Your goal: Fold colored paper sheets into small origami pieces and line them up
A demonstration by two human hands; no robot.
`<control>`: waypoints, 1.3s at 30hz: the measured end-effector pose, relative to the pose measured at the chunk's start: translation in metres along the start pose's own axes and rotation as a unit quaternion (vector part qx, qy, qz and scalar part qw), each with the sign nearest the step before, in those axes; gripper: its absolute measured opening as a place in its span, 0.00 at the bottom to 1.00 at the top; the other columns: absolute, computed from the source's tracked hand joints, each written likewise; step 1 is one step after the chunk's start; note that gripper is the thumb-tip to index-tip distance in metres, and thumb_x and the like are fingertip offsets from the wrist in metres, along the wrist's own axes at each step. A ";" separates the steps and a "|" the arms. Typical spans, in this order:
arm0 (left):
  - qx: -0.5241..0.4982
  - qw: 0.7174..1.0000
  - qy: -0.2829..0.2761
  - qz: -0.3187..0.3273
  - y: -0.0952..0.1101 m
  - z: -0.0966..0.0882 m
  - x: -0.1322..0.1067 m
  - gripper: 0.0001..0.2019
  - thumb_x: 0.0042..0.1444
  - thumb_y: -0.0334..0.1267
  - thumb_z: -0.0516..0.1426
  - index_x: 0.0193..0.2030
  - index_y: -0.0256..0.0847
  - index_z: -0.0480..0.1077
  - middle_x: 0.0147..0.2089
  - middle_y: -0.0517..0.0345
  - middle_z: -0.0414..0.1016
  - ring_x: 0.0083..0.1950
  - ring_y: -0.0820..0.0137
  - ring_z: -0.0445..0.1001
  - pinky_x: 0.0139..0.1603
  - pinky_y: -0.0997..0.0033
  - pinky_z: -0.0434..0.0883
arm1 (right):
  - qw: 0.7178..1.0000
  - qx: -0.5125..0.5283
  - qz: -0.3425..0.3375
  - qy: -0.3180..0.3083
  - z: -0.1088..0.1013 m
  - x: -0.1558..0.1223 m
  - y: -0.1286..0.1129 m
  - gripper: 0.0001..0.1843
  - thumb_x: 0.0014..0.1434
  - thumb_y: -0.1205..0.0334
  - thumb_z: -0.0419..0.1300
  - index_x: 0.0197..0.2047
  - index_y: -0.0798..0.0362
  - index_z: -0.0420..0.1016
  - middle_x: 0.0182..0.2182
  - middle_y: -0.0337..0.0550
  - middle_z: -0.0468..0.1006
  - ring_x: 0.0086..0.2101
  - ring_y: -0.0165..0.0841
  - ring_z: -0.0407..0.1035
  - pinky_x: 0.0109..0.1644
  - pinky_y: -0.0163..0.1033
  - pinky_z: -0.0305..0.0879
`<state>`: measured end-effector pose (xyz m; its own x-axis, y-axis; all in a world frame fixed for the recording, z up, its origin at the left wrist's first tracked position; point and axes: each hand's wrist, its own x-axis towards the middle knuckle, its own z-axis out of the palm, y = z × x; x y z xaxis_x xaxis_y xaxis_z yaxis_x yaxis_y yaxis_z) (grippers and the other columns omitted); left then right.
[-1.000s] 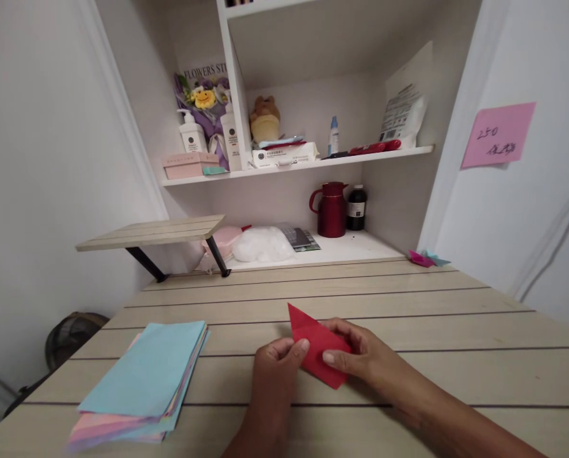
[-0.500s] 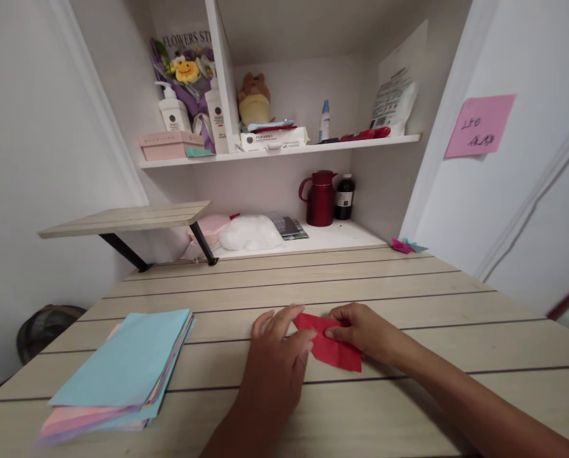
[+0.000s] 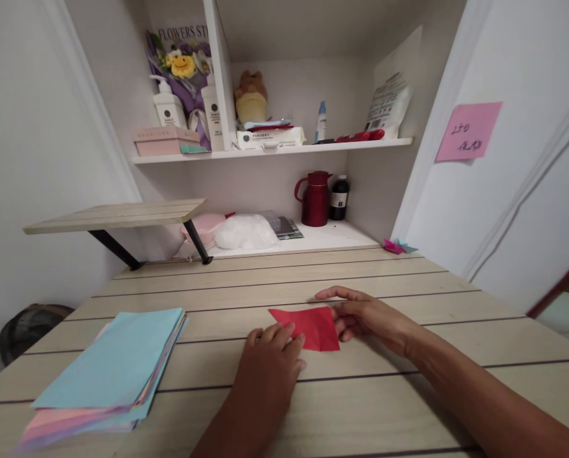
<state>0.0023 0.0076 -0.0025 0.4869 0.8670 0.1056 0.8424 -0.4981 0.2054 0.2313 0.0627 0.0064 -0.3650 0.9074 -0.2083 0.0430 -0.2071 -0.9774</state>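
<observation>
A creased sheet of red paper (image 3: 318,327) lies on the wooden table in front of me, folded to a shape with a pointed left corner. My left hand (image 3: 273,359) rests its fingertips on the paper's lower left edge, palm down and fingers lying loosely. At the paper's right edge is my right hand (image 3: 360,318), its index finger stretched out above and the other fingers curled apart beside the edge. Whether those lower fingers touch the paper I cannot tell.
A stack of coloured paper (image 3: 112,356), light blue on top, lies at the left. Small folded paper pieces (image 3: 395,246) sit at the table's far right corner. A raised wooden stand (image 3: 117,215) is at the back left. Behind, shelves hold a red jug (image 3: 315,200) and a dark bottle (image 3: 339,198).
The red paper has turned and shifted slightly left. My right hand has loosened its pinch and spread its fingers. My left hand has lowered onto the paper's near edge.
</observation>
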 end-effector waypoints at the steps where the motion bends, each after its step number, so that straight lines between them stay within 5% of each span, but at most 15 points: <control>1: 0.003 1.000 0.002 -0.005 0.001 -0.001 0.000 0.19 0.62 0.38 0.51 0.60 0.50 0.65 0.63 0.56 0.67 0.62 0.58 0.64 0.60 0.47 0.60 | 1.000 0.007 -0.005 -0.023 -0.003 0.000 0.000 0.21 0.55 0.63 0.58 0.53 0.49 0.69 0.29 0.39 0.74 0.28 0.30 0.70 0.33 0.36 0.67; 6: 0.013 1.000 0.015 -0.018 0.001 -0.002 -0.004 0.21 0.61 0.33 0.47 0.61 0.46 0.65 0.60 0.50 0.69 0.57 0.56 0.66 0.55 0.49 0.63 | 0.979 -0.151 -0.103 -0.097 -0.004 0.000 0.001 0.33 0.50 0.74 0.53 0.59 0.44 0.66 0.33 0.37 0.73 0.31 0.29 0.67 0.35 0.34 0.65; 10: -0.003 1.000 0.022 -0.015 0.000 0.000 -0.006 0.25 0.55 0.27 0.47 0.60 0.42 0.66 0.61 0.47 0.68 0.57 0.56 0.66 0.56 0.51 0.62 | 0.916 -0.326 -0.219 -0.082 0.005 0.002 -0.002 0.34 0.49 0.78 0.51 0.56 0.41 0.72 0.43 0.41 0.73 0.44 0.35 0.68 0.52 0.44 0.64; 13: -0.019 0.999 0.014 -0.026 0.000 -0.002 -0.007 0.26 0.52 0.25 0.48 0.58 0.40 0.68 0.61 0.47 0.68 0.58 0.57 0.65 0.58 0.52 0.60 | 0.896 -0.356 -0.250 -0.084 0.011 0.004 -0.002 0.27 0.53 0.76 0.54 0.51 0.42 0.76 0.50 0.42 0.69 0.52 0.37 0.65 0.59 0.46 0.59; 19: -0.039 0.999 -0.020 -0.008 0.003 -0.009 -0.007 0.23 0.49 0.25 0.48 0.51 0.37 0.72 0.59 0.46 0.70 0.55 0.56 0.66 0.56 0.53 0.62 | 0.900 -0.348 -0.252 -0.072 0.010 0.008 0.003 0.05 0.57 0.61 0.62 0.35 0.48 0.81 0.54 0.46 0.67 0.59 0.42 0.57 0.61 0.46 0.56; 23: -0.057 0.998 -0.030 0.007 0.001 -0.009 -0.007 0.22 0.47 0.29 0.51 0.50 0.40 0.72 0.56 0.48 0.72 0.54 0.55 0.66 0.53 0.53 0.63 | 0.907 -0.344 -0.238 -0.050 0.008 0.012 0.007 0.08 0.58 0.55 0.62 0.33 0.50 0.79 0.50 0.46 0.71 0.53 0.41 0.64 0.58 0.45 0.59; 32: -0.078 0.997 0.003 0.012 -0.001 -0.005 -0.007 0.19 0.52 0.29 0.49 0.48 0.43 0.73 0.51 0.50 0.74 0.51 0.57 0.66 0.51 0.56 0.62 | 0.900 -0.375 -0.213 0.067 0.023 0.026 0.017 0.05 0.55 0.59 0.62 0.31 0.50 0.73 0.35 0.42 0.74 0.39 0.37 0.69 0.46 0.42 0.64; 39: -0.026 0.999 -0.017 -0.016 0.007 -0.006 -0.006 0.29 0.52 0.30 0.50 0.63 0.47 0.62 0.52 0.48 0.72 0.49 0.56 0.65 0.50 0.54 0.62 | 0.876 -0.430 -0.194 0.100 0.025 0.029 0.019 0.05 0.51 0.59 0.64 0.31 0.49 0.72 0.34 0.40 0.72 0.35 0.35 0.68 0.41 0.40 0.65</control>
<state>0.0041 -0.0009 0.0042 0.4682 0.8812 0.0651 0.8449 -0.4681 0.2589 0.1981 0.0759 -0.0175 -0.3408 0.9124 0.2269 0.6682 0.4048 -0.6242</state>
